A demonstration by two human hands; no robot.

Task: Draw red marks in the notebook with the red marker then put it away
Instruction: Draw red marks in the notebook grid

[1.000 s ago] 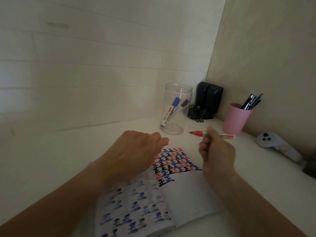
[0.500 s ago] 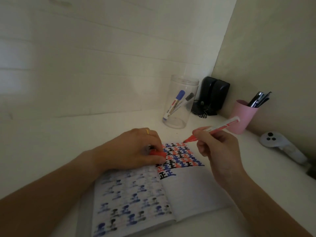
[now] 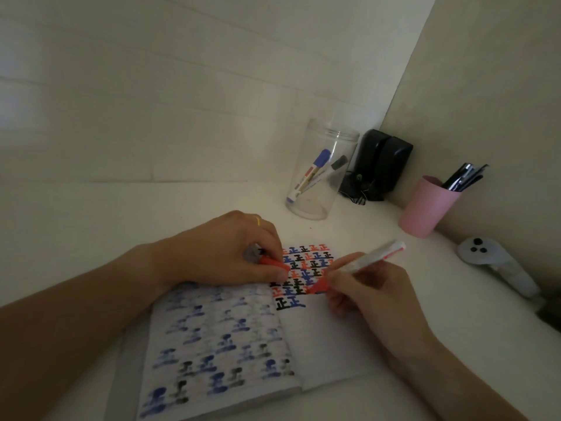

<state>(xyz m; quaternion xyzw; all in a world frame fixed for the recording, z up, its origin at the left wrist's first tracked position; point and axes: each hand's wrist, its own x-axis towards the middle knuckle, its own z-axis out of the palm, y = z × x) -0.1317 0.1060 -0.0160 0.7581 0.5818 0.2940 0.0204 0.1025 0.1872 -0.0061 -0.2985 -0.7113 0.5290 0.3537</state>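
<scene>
An open notebook (image 3: 328,338) lies on the white desk, its right page carrying rows of red, blue and black marks at the top. My right hand (image 3: 373,299) grips the red marker (image 3: 358,265) like a pen, its red tip touching the page at the end of a row of marks. My left hand (image 3: 224,253) rests on the notebook's top left and pins it down, with the marker's red cap (image 3: 273,264) held between its fingers.
A clear jar (image 3: 321,174) with a blue and a black marker stands behind the notebook. To its right are black speakers (image 3: 382,162), a pink cup (image 3: 425,208) of pens and a white controller (image 3: 491,259) near the wall.
My right hand turned the marker tip down and lowered it onto the page. My left hand came down on the notebook holding the red cap. The camera view tilted lower.
</scene>
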